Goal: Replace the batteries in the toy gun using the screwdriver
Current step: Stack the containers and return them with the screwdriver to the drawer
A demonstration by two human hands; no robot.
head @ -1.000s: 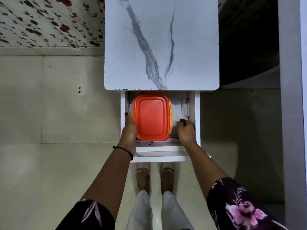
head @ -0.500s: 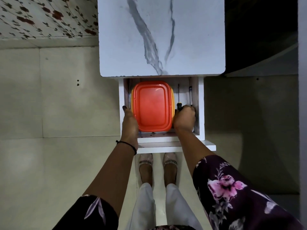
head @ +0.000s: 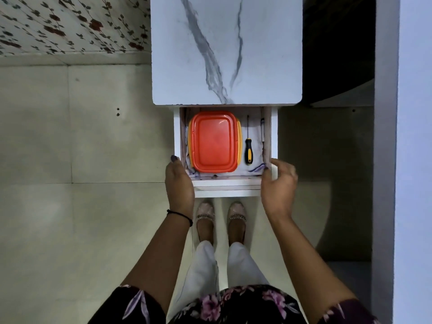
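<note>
Left hand: back of hand toward the camera, placed at the near left corner of the open drawer. Fingers curl down over the drawer's front edge and are mostly hidden; one dark-painted nail shows by the left wall. The hand touches the drawer and reaches close to the near left corner of the container; whether it grips anything cannot be told. A black band circles the wrist.

Right hand: at the near right corner of the drawer, fingers loosely spread and bent, holding nothing. Fingertips sit at the drawer's right wall; contact cannot be confirmed.

Screwdriver: lies loose in the drawer, right of the container, black-and-yellow handle toward the person, thin shaft pointing away. Neither hand touches it.

Container: rectangular, red-orange lid over a yellow base, fills the left and middle of the drawer. Contents hidden by the lid.

Cloth liner: pale, under both items, with a purple marking at its near right corner.

Slim dark-tipped object: lies along the drawer's right wall; too small to identify.

Marble-patterned tabletop: covers the far part of the drawer.

Toy gun and batteries: not made out anywhere.

Floral sleeves cut off at the bottom edge.
</note>
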